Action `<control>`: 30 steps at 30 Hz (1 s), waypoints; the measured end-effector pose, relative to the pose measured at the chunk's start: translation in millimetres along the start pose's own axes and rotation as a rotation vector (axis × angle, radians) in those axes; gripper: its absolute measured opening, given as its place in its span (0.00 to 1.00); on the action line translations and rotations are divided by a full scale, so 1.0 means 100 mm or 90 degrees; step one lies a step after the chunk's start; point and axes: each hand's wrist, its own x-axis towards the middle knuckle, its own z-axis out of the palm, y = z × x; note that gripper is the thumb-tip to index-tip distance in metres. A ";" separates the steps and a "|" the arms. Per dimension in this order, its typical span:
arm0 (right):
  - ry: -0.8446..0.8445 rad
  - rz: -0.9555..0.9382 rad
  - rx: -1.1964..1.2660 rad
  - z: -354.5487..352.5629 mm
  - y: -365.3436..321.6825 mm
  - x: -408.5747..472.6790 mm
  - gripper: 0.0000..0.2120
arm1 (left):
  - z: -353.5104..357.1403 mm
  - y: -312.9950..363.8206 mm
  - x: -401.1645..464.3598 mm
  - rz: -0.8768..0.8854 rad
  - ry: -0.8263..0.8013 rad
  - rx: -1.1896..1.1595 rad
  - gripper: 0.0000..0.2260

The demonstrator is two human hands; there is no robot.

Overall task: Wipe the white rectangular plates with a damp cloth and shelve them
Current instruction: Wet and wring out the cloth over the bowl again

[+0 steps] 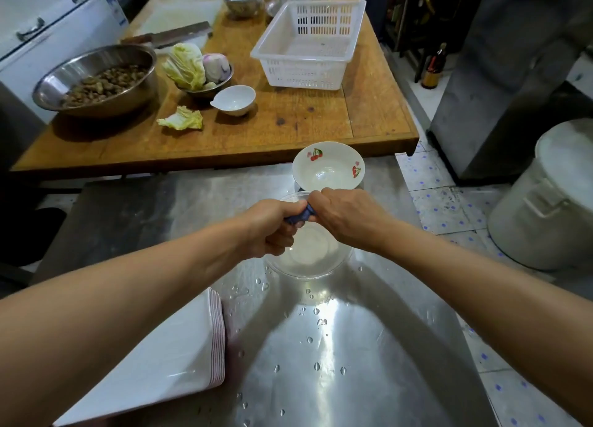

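Note:
A stack of several white rectangular plates [167, 356] lies on the wet steel counter [337, 346] at the near left, partly under my left forearm. Both hands are held over a clear bowl of water [308, 253] at the counter's middle. My left hand [272, 224] and my right hand [346, 215] each grip one end of a twisted blue cloth [300, 216], fists close together. Most of the cloth is hidden inside the fists.
A white bowl with cherry prints [327, 166] stands just behind the clear bowl. Beyond is a wooden table [321, 128] with a white plastic basket [308, 45], a steel bowl of food [96, 80], cabbage, a small white bowl [236, 99] and a cleaver. A large lidded pot [552, 195] stands on the floor at right.

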 end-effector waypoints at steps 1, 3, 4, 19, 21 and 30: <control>0.024 0.001 0.001 0.03 0.01 0.00 0.08 | 0.01 -0.01 0.01 -0.009 0.008 -0.019 0.19; 0.043 -0.003 -0.012 0.10 0.04 0.00 0.08 | 0.04 -0.01 0.03 -0.026 0.022 -0.052 0.20; 0.044 -0.003 -0.019 0.12 0.05 0.00 0.09 | 0.06 -0.02 0.04 -0.034 0.028 -0.067 0.20; 0.068 0.001 -0.058 0.28 0.00 -0.04 0.11 | 0.15 -0.11 0.09 -0.060 0.101 -0.152 0.21; 0.048 0.008 -0.058 0.28 -0.01 -0.03 0.11 | 0.15 -0.12 0.09 -0.064 0.106 -0.143 0.20; -0.161 0.272 0.095 0.09 -0.12 0.09 0.14 | 0.12 -0.05 0.00 -0.001 0.144 0.036 0.05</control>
